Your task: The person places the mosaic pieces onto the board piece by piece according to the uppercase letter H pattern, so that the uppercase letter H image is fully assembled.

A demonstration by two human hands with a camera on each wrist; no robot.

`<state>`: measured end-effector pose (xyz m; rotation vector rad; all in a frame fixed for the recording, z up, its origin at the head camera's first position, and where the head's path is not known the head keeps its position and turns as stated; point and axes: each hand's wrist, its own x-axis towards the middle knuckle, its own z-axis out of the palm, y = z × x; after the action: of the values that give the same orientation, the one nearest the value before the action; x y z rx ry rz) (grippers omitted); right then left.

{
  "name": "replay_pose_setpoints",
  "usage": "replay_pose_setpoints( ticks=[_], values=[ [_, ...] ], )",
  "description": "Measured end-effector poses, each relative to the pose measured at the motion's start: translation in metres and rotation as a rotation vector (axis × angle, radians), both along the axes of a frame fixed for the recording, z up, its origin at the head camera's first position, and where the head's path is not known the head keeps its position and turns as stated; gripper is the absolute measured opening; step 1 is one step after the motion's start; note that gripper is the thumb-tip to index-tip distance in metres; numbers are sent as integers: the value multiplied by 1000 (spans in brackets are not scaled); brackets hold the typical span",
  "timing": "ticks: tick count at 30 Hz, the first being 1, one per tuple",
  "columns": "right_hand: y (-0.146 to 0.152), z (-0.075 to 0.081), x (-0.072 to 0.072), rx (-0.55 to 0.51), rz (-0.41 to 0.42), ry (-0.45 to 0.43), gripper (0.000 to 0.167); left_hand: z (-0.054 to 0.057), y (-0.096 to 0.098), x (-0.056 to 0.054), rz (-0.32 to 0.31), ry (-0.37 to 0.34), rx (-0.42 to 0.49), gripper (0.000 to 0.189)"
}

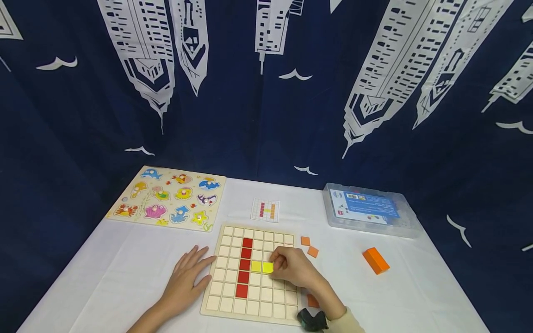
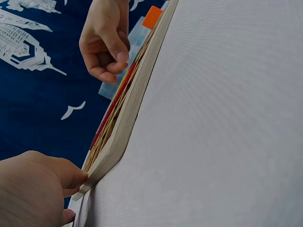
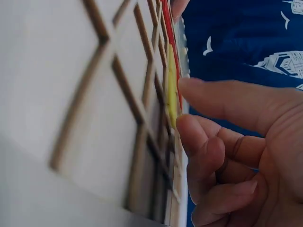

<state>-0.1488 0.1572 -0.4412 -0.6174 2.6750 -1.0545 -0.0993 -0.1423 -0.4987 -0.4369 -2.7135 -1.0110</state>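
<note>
A wooden grid board [image 1: 249, 306] lies on the white table. Red square tiles [image 1: 242, 291] form a column in it. Beside them, a yellow square tile [image 1: 256, 266] sits in a cell. My right hand [image 1: 294, 267] bends over the board, thumb and index fingertips at the edges of a second yellow tile [image 1: 268, 268], which lies at the cell right of the first. In the right wrist view the yellow tiles [image 3: 171, 71] are seen edge-on by these fingertips. My left hand [image 1: 183, 277] rests spread at the board's left edge, fingertips touching it.
A pattern card [image 1: 265, 210] lies behind the board. Orange tiles [image 1: 312, 251] are scattered along its right side. Farther right are an orange block [image 1: 375, 261] and a clear plastic box [image 1: 370, 210]. A sea-animal peg puzzle [image 1: 166, 199] stands back left.
</note>
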Motion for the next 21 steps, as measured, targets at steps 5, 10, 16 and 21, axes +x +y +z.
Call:
replay_pose_setpoints(
  ticks=[5, 10, 16, 21],
  values=[
    [16, 14, 0, -47, 27, 19, 24, -2, 1, 1, 8, 15, -2, 42],
    [39, 28, -9, -99, -1, 88, 26, -1, 0, 3, 13, 11, 8, 42],
    [68, 35, -21, -96, -168, 174, 27, 1, 1, 3, 8, 16, 12, 42],
    [87, 32, -34, -77, -276, 164, 34, 2, 2, 3, 1, -18, 14, 42]
  ],
)
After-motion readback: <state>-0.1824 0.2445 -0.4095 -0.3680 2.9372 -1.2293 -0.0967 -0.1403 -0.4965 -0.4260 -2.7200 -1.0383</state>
